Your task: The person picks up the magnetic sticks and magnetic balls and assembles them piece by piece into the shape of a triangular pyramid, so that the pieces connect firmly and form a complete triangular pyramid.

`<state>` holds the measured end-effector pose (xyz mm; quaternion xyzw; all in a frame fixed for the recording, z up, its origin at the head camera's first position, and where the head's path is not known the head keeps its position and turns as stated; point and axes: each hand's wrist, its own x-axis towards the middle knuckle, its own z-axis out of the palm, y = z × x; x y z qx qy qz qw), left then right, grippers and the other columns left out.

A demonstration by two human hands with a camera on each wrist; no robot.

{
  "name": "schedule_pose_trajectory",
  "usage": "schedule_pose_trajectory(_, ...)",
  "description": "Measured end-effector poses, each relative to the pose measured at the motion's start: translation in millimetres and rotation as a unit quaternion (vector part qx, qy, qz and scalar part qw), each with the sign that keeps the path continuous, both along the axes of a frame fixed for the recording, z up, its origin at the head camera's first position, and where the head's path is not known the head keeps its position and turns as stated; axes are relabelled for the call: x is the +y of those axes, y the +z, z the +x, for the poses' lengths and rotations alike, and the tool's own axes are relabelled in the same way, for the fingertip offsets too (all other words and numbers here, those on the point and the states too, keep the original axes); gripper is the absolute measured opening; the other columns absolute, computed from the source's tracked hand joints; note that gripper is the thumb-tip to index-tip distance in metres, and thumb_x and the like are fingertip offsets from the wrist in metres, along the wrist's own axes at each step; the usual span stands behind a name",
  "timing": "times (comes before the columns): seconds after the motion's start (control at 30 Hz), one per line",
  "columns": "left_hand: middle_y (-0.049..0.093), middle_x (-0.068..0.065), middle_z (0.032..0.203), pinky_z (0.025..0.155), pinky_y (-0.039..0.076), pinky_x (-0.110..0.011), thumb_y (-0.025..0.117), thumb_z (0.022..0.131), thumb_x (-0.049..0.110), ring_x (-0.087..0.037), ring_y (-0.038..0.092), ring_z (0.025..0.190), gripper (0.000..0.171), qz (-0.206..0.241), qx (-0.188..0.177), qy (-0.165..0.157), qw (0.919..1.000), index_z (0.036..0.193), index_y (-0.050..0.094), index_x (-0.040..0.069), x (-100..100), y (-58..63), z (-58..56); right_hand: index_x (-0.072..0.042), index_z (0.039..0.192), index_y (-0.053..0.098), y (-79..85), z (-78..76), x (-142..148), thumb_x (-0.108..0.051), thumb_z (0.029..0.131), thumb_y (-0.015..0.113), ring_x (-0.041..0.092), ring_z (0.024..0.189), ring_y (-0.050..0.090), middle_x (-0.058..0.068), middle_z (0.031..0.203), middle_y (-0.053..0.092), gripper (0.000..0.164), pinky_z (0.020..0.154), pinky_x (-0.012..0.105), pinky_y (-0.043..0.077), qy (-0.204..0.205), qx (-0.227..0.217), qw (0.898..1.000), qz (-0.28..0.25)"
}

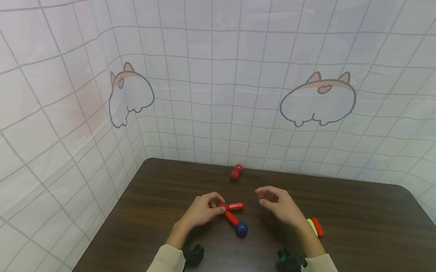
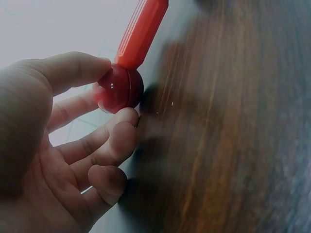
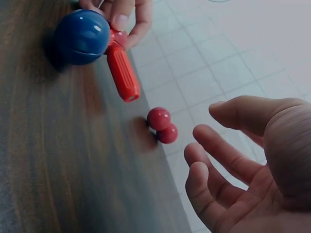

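My left hand (image 1: 201, 211) pinches a red ball (image 2: 118, 90) between thumb and fingers, low over the dark wood table. Two red rods come out of that ball. One rod (image 1: 231, 218) slants toward me and ends in a larger blue ball (image 1: 241, 229); the other rod (image 1: 236, 206) points right, its far end bare. To the right of these joined pieces, my right hand (image 1: 283, 207) hovers above the table with fingers loosely bent, holding nothing. In the right wrist view, the blue ball (image 3: 82, 37) partly hides the left hand's grip.
Two loose red balls (image 1: 234, 175) sit together near the table's far edge. Beside my right forearm lie a yellow-green rod (image 1: 312, 226) and a red rod (image 1: 317, 227), partly covered by the arm. A white grid-patterned curtain (image 1: 214, 88) stands behind and left of the table.
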<state>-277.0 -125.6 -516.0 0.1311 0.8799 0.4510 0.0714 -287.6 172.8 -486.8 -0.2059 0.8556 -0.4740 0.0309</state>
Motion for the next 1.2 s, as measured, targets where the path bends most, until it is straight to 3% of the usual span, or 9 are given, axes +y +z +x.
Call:
schedule_pose_trajectory(0.23,0.060,0.002,0.069,0.053,0.046,-0.029,0.073,0.095,0.029,-0.012,0.054,0.053,0.022,0.010,-0.007,-0.003,0.9999,0.114,0.069,0.019,-2.8,-0.3,-0.4,-0.014,0.126,0.068,12.4,-23.9,-13.4,-0.011,0.095,0.071,0.023,0.099,0.066,0.020,0.117,0.070,0.031,0.083,0.037,0.052,0.048,0.018,0.999,0.009)
schedule_pose_trajectory(0.47,0.061,0.001,0.071,0.053,0.046,-0.028,0.073,0.094,0.030,-0.012,0.056,0.054,0.023,0.007,-0.015,-0.002,0.9999,0.115,0.069,0.020,-4.8,-1.2,-1.5,-0.011,0.137,0.062,29.3,-62.8,-30.5,-0.014,0.095,0.070,0.025,0.096,0.066,0.022,0.131,0.063,0.042,0.076,0.039,0.056,0.084,-0.038,0.995,0.043)
schedule_pose_trajectory(0.63,0.061,0.001,0.071,0.053,0.046,-0.028,0.073,0.094,0.031,-0.012,0.056,0.054,0.023,0.011,-0.014,-0.005,0.9998,0.114,0.069,0.020,-5.8,-0.8,-1.2,-0.012,0.144,0.056,30.3,-84.4,-41.7,-0.017,0.095,0.071,0.023,0.096,0.066,0.020,0.140,0.059,0.051,0.078,0.042,0.057,0.095,-0.062,0.991,0.072)
schedule_pose_trajectory(0.87,0.062,0.001,0.071,0.053,0.047,-0.028,0.072,0.095,0.031,-0.012,0.057,0.054,0.024,0.008,-0.013,-0.008,0.9998,0.116,0.069,0.020,-6.2,0.3,-1.0,-0.010,0.147,0.053,27.3,-99.7,-55.1,-0.011,0.094,0.072,0.031,0.097,0.069,0.019,0.147,0.052,0.056,0.084,0.055,0.056,0.098,-0.076,0.989,0.077)
schedule_pose_trajectory(1.03,0.062,0.000,0.071,0.054,0.047,-0.029,0.072,0.095,0.031,-0.013,0.057,0.055,0.022,0.012,-0.014,-0.008,0.9998,0.115,0.069,0.021,-6.0,-0.1,-1.6,-0.009,0.149,0.051,21.7,-107.2,-60.7,-0.009,0.092,0.074,0.026,0.095,0.070,0.020,0.151,0.048,0.062,0.078,0.044,0.058,0.097,-0.074,0.989,0.086)
schedule_pose_trajectory(1.2,0.062,0.002,0.070,0.054,0.047,-0.029,0.072,0.095,0.031,-0.012,0.057,0.054,0.022,0.011,-0.016,-0.008,0.9998,0.115,0.068,0.022,-6.3,-1.8,-1.5,-0.010,0.151,0.049,13.4,-115.1,-64.2,-0.010,0.091,0.075,0.021,0.093,0.069,0.020,0.153,0.047,0.065,0.077,0.043,0.059,0.106,-0.078,0.987,0.096)
